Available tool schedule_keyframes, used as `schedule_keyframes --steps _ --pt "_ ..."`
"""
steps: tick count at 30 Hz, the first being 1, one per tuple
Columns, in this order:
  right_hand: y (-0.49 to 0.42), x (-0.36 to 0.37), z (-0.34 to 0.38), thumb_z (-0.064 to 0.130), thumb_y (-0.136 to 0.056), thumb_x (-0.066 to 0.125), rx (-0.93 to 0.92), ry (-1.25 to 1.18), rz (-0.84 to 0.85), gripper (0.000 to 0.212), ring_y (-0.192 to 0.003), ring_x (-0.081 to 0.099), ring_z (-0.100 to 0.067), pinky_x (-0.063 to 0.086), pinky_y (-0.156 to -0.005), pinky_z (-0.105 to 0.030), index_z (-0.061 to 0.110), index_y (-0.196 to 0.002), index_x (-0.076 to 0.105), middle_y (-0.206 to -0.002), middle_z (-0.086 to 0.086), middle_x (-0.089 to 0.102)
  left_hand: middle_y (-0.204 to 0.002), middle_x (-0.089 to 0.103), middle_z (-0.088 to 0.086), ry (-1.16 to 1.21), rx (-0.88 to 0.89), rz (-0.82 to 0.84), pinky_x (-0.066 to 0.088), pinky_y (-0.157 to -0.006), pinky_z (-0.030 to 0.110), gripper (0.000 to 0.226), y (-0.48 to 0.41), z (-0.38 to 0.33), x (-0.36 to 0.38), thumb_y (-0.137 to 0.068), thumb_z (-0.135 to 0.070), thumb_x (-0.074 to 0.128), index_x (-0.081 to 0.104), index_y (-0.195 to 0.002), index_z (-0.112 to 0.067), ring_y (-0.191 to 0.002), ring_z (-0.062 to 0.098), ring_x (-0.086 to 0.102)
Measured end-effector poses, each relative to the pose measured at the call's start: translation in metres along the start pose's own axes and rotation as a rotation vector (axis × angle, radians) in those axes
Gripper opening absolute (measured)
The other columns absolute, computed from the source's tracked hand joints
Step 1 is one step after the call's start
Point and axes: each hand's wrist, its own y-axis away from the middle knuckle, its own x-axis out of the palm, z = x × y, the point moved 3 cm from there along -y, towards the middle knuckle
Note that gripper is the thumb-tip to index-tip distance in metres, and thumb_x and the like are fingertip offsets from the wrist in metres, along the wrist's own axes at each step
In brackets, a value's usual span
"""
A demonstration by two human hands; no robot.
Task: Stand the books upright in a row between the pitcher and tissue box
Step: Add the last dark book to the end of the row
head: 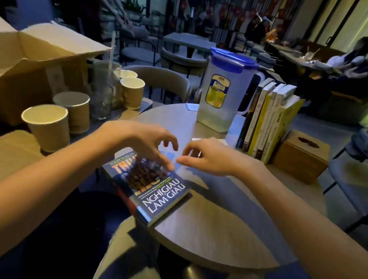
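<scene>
Left hand (145, 140): fingers curled loosely, empty, above the blue book's far end.
Right hand (208, 156): fingers spread loosely, empty, centre frame.
Blue book (159, 192): flat, lower centre, overhanging the round table (225, 226) near edge.
Upright books (267, 122): leaning row, right of centre, between pitcher (224, 93) and tissue box (302, 155).
Open room: bare tabletop right of the blue book.

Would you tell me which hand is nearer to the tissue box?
Right. The right hand hovers nearer the tissue box; the left hand is farther left, over the flat book.
</scene>
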Motion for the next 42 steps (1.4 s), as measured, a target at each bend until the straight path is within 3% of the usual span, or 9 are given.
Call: schedule_keyframes --steps 5,13,18,21,23,27,30,34,42 --pt "-0.001 0.030 0.018 0.077 -0.081 0.058 0.071 0.006 0.148 0.073 -0.100 0.065 -0.017 0.056 -0.091 -0.039 0.021 -0.127 0.063 -0.120 -0.004 0.071 -0.126 0.050 -0.005 -0.083 -0.151 0.053 0.047 -0.095 0.039 0.097 0.018 0.023 0.016 -0.055 -0.079 0.073 0.043 -0.137 -0.038 -0.107 0.017 0.050" --pt "-0.001 0.040 0.039 0.065 -0.092 0.056 0.094 0.084 0.156 0.065 -0.103 0.066 -0.025 0.057 -0.088 -0.040 0.009 -0.125 0.063 -0.121 -0.012 0.070 -0.151 0.041 0.003 0.025 -0.291 0.047 0.042 -0.086 0.033 0.117 0.021 0.024 0.020 -0.056 -0.069 0.081 0.022 -0.149 -0.030 -0.113 0.022 0.049" --pt "0.009 0.036 0.030 0.062 -0.090 0.062 0.127 0.000 0.175 0.060 -0.103 0.065 -0.020 0.054 -0.084 -0.035 0.012 -0.125 0.062 -0.121 -0.007 0.069 -0.143 0.048 0.003 0.082 -0.359 0.065 0.050 -0.096 0.040 0.117 0.016 0.014 0.021 -0.052 -0.067 0.084 0.028 -0.146 -0.026 -0.112 0.023 0.053" --pt "0.019 0.031 0.018 0.056 -0.090 0.066 0.145 -0.074 0.125 0.050 -0.106 0.063 -0.019 0.054 -0.090 -0.037 0.016 -0.120 0.060 -0.122 -0.005 0.068 -0.121 0.059 0.001 0.227 -0.388 0.061 0.053 -0.082 0.036 0.102 0.011 0.009 0.022 -0.046 -0.068 0.084 0.045 -0.128 -0.023 -0.100 0.020 0.060" --pt "0.026 0.029 0.008 0.052 -0.091 0.068 0.160 -0.142 0.095 0.044 -0.104 0.064 -0.018 0.055 -0.089 -0.035 0.018 -0.117 0.059 -0.119 -0.003 0.069 -0.107 0.060 0.001 0.348 -0.371 -0.008 0.051 -0.071 0.031 0.080 0.007 0.004 0.021 -0.056 -0.060 0.085 0.050 -0.118 -0.023 -0.090 0.015 0.059" --pt "0.041 0.020 -0.009 0.042 -0.094 0.069 0.155 -0.372 0.028 0.042 -0.098 0.071 -0.014 0.060 -0.082 -0.031 0.022 -0.127 0.052 -0.110 -0.001 0.071 -0.105 0.065 0.005 0.524 -0.254 -0.138 0.056 -0.083 0.040 0.061 -0.006 -0.018 0.008 -0.068 -0.045 0.085 0.055 -0.116 -0.021 -0.093 0.021 0.065" --pt "0.048 -0.002 -0.019 0.038 -0.099 0.062 0.107 -0.533 -0.087 0.042 -0.101 0.071 -0.009 0.059 -0.078 -0.023 0.023 -0.136 0.049 -0.114 0.000 0.071 -0.102 0.063 0.000 0.435 -0.082 -0.284 0.053 -0.072 0.030 0.049 -0.019 -0.051 -0.016 -0.074 -0.041 0.081 0.056 -0.112 -0.024 -0.089 0.013 0.062" --pt "0.059 -0.034 -0.043 0.027 -0.097 0.066 0.097 -0.617 -0.186 0.042 -0.110 0.071 -0.014 0.060 -0.092 -0.038 0.020 -0.135 0.050 -0.120 -0.003 0.071 -0.093 0.053 -0.013 0.336 0.104 -0.461 0.041 -0.059 0.017 0.042 -0.033 -0.088 -0.047 -0.076 -0.040 0.080 0.055 -0.106 -0.026 -0.081 0.002 0.054" --pt "0.082 -0.045 -0.093 0.010 -0.091 0.071 0.163 -0.577 -0.312 0.045 -0.113 0.067 -0.008 0.060 -0.094 -0.035 0.020 -0.132 0.055 -0.120 0.002 0.070 -0.089 0.070 -0.006 0.439 0.194 -0.407 0.056 -0.066 0.020 0.028 -0.057 -0.107 -0.074 -0.081 -0.047 0.073 0.063 -0.096 -0.025 -0.083 0.007 0.069"
